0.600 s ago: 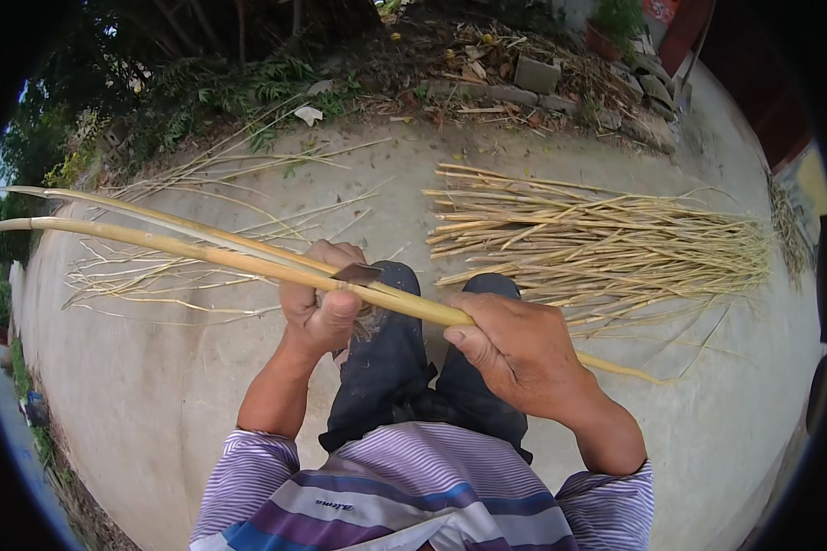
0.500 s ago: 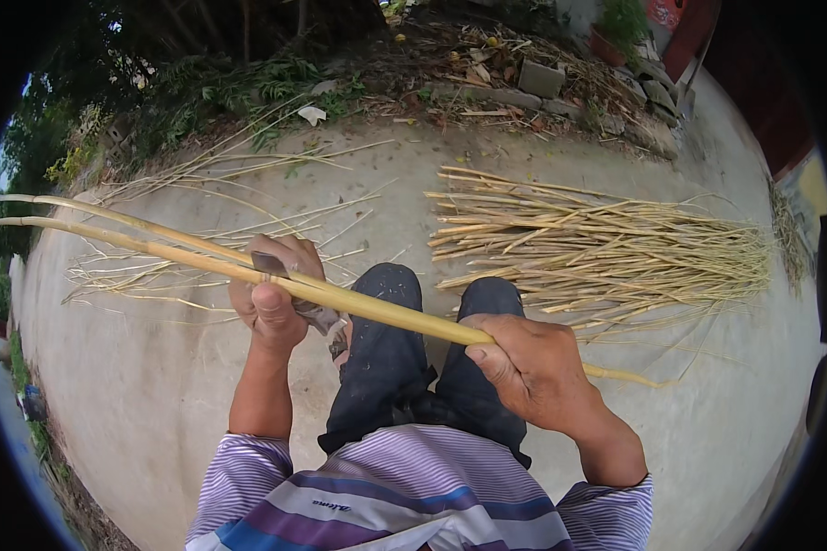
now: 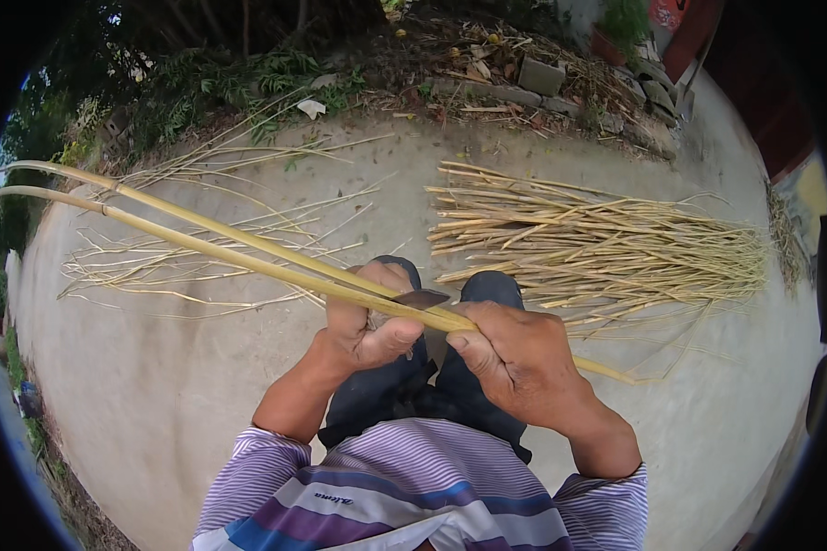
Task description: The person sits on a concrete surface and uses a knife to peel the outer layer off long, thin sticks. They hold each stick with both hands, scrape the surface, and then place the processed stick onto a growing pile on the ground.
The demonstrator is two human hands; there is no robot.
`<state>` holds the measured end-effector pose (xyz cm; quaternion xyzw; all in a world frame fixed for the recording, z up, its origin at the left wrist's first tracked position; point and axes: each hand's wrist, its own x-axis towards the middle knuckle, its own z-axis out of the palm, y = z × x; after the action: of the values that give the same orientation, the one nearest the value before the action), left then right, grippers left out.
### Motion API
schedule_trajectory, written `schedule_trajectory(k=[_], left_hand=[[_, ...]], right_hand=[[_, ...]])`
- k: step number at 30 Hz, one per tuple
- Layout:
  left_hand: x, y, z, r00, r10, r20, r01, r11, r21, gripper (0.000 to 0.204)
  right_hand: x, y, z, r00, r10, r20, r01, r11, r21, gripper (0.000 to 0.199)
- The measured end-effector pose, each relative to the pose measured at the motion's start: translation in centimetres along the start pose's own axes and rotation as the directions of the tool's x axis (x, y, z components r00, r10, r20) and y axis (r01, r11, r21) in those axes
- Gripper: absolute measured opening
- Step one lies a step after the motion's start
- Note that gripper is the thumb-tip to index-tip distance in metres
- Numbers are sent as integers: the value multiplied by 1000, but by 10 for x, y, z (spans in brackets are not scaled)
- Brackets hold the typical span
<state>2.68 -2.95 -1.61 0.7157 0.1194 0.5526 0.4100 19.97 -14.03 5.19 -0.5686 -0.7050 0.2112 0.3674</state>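
Observation:
A long yellow-green cane stalk crosses in front of my knees, split lengthwise into two strips that spread apart toward the left. My right hand is closed around its unsplit part, and the thin end sticks out beyond the palm. Inside the split, close to my right thumb, sits the dark blade of a knife. My left hand grips this knife below the stalk, with its thumb along the near strip. The knife's handle is mostly hidden by the fingers; pale cloth seems to show there.
On the concrete ground a big bundle of thin dry stalks lies at the right. Thinner loose stalks are scattered at the left. Farther back are plant debris, a concrete block and green bushes.
My left hand and the knife have slid right along the stalk, close to my right hand. The split is longer, and the two strips stand farther apart. My right hand has barely moved.

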Motion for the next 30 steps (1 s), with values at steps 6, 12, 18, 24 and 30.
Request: schedule_trajectory(k=[6, 12, 18, 24, 30], left_hand=[[17, 14, -33, 986, -83, -146, 52, 978, -203, 50], [-2, 7, -6, 992, 3, 130, 2, 999, -42, 46], [-7, 21, -5, 997, -63, -32, 58, 987, -153, 47], [-26, 8, 15, 999, -20, 26, 24, 984, -174, 50], [-11, 16, -15, 984, 15, -175, -34, 994, -105, 56]], right_hand=[[-9, 3, -10, 1000, -2, 2, 2, 999, 39, 17], [7, -12, -1, 979, -199, -40, 197, 979, -56, 17], [9, -19, -12, 972, -234, -26, 225, 956, -189, 19], [16, -25, -2, 960, -276, 42, 278, 930, -241, 22], [32, -30, 2, 953, -292, 76, 298, 950, -92, 20]])
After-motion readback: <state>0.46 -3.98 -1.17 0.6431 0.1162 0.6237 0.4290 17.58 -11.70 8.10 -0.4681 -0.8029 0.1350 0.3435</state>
